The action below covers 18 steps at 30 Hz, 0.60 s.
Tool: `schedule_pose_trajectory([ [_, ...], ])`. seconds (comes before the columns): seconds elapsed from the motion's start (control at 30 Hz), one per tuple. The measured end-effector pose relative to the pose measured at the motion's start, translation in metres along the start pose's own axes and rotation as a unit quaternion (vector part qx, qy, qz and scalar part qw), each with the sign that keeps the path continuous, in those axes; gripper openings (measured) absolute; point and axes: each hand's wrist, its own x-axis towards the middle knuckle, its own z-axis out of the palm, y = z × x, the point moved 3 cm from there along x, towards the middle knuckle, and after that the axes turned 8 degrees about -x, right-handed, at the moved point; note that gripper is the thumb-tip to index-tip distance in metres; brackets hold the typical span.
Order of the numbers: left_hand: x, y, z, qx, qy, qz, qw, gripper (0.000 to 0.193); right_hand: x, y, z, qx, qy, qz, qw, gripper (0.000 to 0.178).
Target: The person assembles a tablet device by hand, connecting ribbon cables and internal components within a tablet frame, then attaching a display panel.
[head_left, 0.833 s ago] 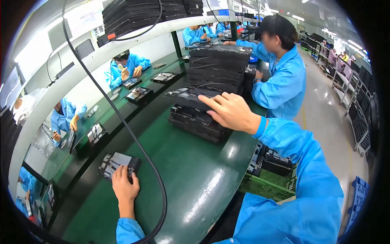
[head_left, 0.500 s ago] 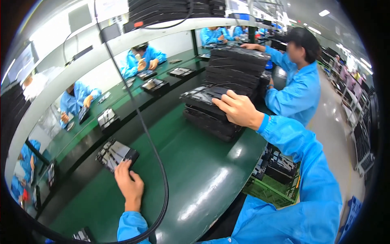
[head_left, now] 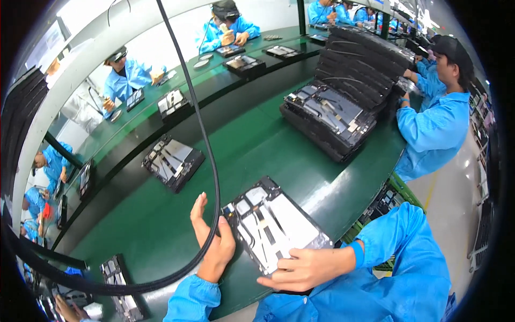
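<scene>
Close in front of me is an opened tablet with bare silver battery plates and dark flat cables, in a black tray. My right hand grips its near edge, fingers bent over the top. Beside its left edge, my left hand has its fingers stretched and the thumb apart; whether the thumb touches the tray is unclear. A second opened tablet lies farther off to the left. To the right, another opened tablet tops a low pile in front of a tall stack of black trays.
A black cable hangs in a loop across the view, passing by my left hand. The green table bends along a dark line bearing more tablets. A co-worker stands at the right. A green crate is below the table edge.
My right hand has come from the pile at the right to the near edge of a tablet now before me. My left hand has left the tablet at the left. The view has shifted.
</scene>
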Motion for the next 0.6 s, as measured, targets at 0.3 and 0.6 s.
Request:
schedule_pose_trajectory([
  [0.3,-0.004,0.000,-0.007,-0.028,-0.133,-0.112,0.984,0.054,0.050,0.124,0.042,0.215,0.128,0.174,0.953,0.015],
  [0.6,0.000,0.013,-0.028,-0.067,-0.296,-0.143,0.942,0.087,0.032,0.138,0.107,0.306,0.016,0.183,0.934,0.018],
])
